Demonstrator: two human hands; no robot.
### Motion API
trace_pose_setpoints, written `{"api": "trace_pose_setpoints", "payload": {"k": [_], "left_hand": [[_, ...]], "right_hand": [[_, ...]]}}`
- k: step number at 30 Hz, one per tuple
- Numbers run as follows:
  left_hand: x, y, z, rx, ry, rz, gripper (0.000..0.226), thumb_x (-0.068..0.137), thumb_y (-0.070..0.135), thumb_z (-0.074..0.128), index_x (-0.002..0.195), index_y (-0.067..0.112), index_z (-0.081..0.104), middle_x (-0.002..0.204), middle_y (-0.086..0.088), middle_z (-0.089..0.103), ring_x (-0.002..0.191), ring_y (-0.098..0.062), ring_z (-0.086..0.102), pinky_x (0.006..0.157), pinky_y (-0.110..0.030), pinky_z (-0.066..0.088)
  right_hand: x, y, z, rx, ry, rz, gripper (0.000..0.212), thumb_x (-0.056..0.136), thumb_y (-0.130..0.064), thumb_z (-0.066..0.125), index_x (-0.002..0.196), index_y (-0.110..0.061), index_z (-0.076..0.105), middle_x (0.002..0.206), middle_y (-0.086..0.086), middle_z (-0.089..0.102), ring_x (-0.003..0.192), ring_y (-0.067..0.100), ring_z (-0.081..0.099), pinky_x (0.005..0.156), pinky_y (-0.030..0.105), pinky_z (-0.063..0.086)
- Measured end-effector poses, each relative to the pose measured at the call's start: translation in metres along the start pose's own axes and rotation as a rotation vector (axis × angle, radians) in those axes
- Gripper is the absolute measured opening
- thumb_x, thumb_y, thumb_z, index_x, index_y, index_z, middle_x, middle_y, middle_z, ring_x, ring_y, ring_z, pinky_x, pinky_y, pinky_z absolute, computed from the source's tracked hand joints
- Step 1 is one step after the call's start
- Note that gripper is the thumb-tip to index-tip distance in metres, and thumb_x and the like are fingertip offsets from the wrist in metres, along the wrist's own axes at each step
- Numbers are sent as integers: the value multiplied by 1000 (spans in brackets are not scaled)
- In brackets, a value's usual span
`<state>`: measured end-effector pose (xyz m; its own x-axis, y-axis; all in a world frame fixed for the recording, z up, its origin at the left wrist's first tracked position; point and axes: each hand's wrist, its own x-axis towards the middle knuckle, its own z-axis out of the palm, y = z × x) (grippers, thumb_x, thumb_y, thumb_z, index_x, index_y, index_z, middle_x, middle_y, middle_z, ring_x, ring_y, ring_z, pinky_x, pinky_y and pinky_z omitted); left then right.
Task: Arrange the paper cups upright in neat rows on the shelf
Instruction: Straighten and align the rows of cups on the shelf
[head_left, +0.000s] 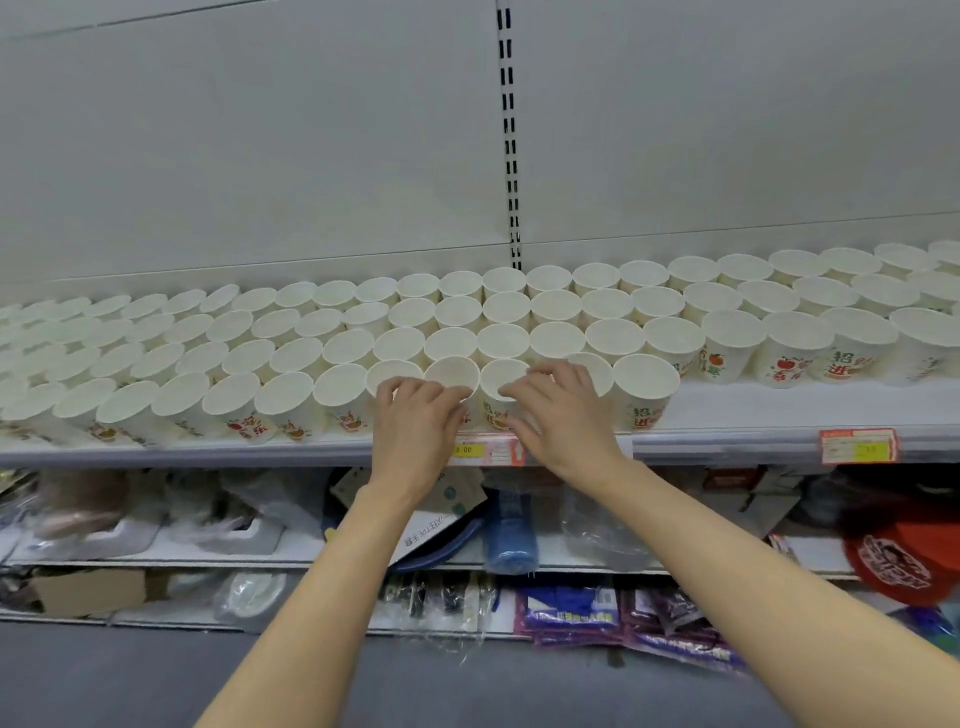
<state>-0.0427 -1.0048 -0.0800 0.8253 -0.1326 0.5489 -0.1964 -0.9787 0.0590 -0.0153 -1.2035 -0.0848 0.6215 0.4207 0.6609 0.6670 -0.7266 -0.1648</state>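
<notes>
Along the shelf edge (727, 441), paper cups (501, 306) stand upright in nearly full rows. Left hand (415, 421) grips one front-row cup (453, 375), right hand (563, 410) another (501, 387); front row right of them remains unfilled.
</notes>
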Motion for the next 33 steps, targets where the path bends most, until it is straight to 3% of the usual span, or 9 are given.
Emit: {"api": "trace_pose_setpoints", "payload": {"k": [6, 13, 26, 30, 33], "left_hand": [[-3, -11, -1, -31, 64, 86, 20, 93, 30, 57, 102, 26, 74, 79, 6, 66, 82, -23, 57, 86, -38, 34], [-3, -13, 2, -30, 72, 113, 17, 93, 30, 58, 100, 26, 74, 78, 6, 65, 82, -23, 56, 88, -37, 34], [2, -11, 3, -27, -9, 104, 20, 92, 32, 55, 96, 27, 74, 83, 6, 70, 85, -24, 58, 90, -35, 32], [0, -15, -1, -99, 39, 84, 28, 89, 40, 58, 108, 24, 72, 100, 6, 70, 98, -22, 58, 91, -35, 34], [-6, -32, -13, -163, 119, 6, 28, 87, 28, 59, 112, 21, 70, 111, 5, 67, 105, -21, 55, 91, -35, 36]], "right_hand": [[6, -2, 8, -43, -13, 8, 10, 78, -24, 74, 85, -19, 71, 78, -5, 67, 86, 22, 54, 84, 35, 30], [6, -6, 4, -43, 1, 11, 19, 86, -29, 55, 86, -18, 71, 78, -5, 66, 82, 24, 57, 82, 35, 33], [2, -13, 9, -35, 89, 72, 18, 85, -26, 56, 85, -17, 71, 78, -3, 66, 83, 23, 53, 77, 33, 34], [1, -12, 9, -50, 73, 94, 10, 82, -21, 69, 90, -17, 71, 81, -2, 67, 86, 23, 52, 77, 32, 33], [1, -13, 7, -42, 103, 103, 17, 83, -25, 67, 97, -17, 70, 87, -1, 67, 90, 23, 49, 76, 32, 33]]}}
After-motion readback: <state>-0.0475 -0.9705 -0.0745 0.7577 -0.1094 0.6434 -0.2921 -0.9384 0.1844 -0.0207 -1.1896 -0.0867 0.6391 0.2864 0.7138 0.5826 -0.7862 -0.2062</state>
